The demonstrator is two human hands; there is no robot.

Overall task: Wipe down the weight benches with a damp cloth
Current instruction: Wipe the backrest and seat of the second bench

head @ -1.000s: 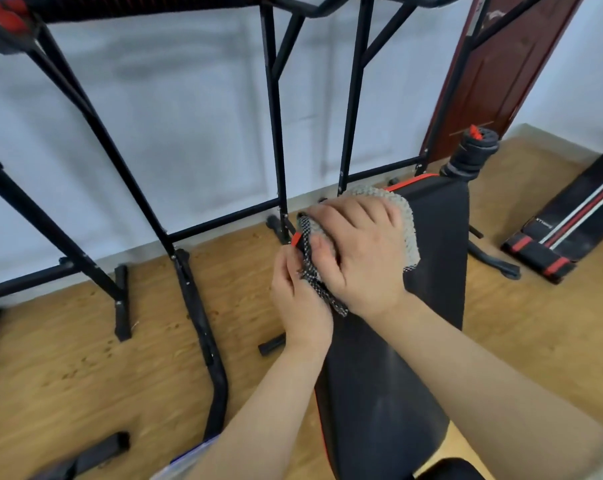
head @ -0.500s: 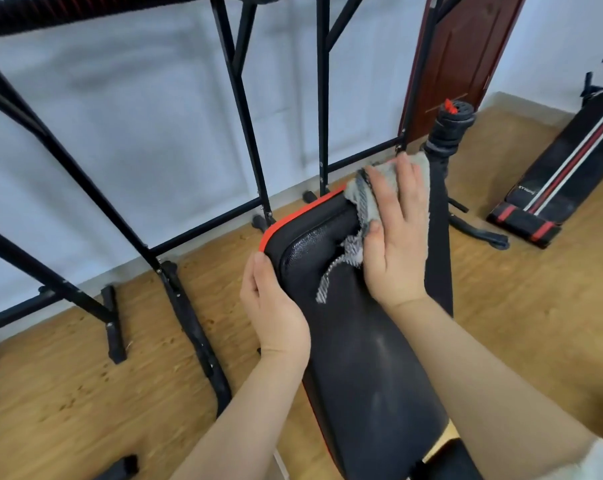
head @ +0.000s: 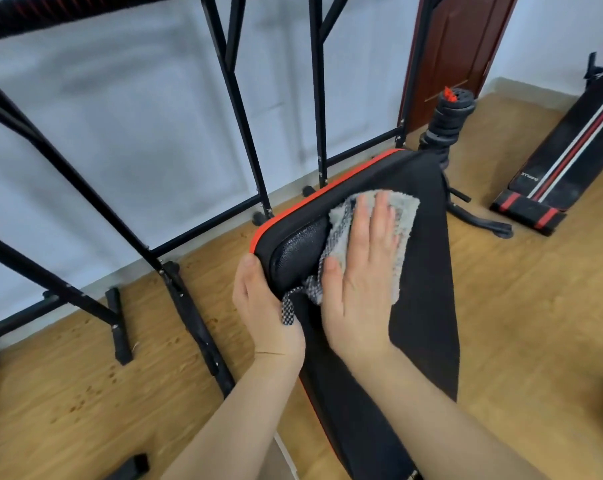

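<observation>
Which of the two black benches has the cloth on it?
The near bench with the red edge: the right hand presses the grey cloth flat on it. The striped bench at far right is untouched.

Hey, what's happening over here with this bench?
A person is wiping a black weight bench that has red trim. The right hand presses flat, fingers straight, on a grey cloth near the bench's top end. The left hand holds the bench's left edge, apparently to steady it. A second bench lies on the wooden floor to the right, with no hand on it.
</observation>
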